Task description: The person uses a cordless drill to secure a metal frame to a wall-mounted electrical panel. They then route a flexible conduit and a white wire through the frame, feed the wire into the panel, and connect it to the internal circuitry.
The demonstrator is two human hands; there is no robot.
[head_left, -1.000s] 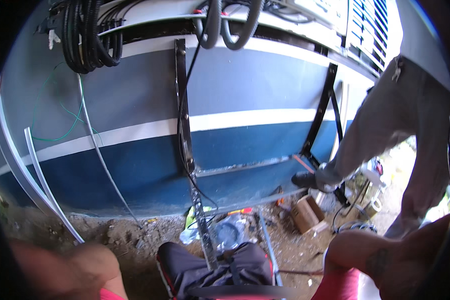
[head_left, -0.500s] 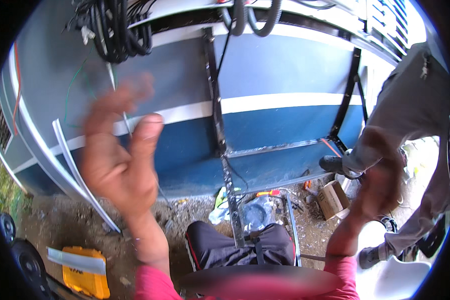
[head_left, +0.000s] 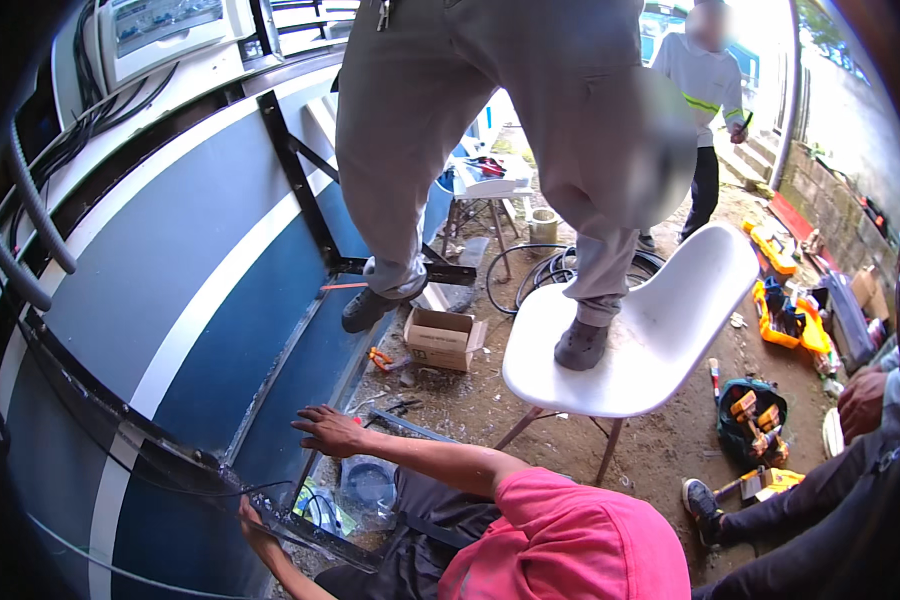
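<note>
My left hand (head_left: 255, 522) is at the lower left, its fingers closed round the edge of a black metal bar (head_left: 175, 442) bolted along the blue-striped wall. My right hand (head_left: 325, 432) reaches across toward that frame with fingers spread, holding nothing; I cannot tell whether its fingertips touch anything. A thin black cable (head_left: 210, 492) crosses the bar above my left hand. Below my right hand lie a clear plastic bag with a dark round item (head_left: 365, 485) and a metal strip (head_left: 410, 428). Orange-handled pliers (head_left: 378, 358) sit on the dirt by an open cardboard box (head_left: 440, 335).
A co-worker in grey trousers (head_left: 420, 120) stands above me, one foot on a white chair (head_left: 670, 300), the other at the bracket. A person in white (head_left: 705, 90) stands behind; another sits at right (head_left: 860, 410). Yellow toolboxes (head_left: 775, 310), a tool bag (head_left: 735, 420) and coiled hose (head_left: 510, 275) surround the chair.
The view has swung right, bringing the chair and other people into fuller view. My raised hands have moved down and toward the frame; the left now grips the bar.
</note>
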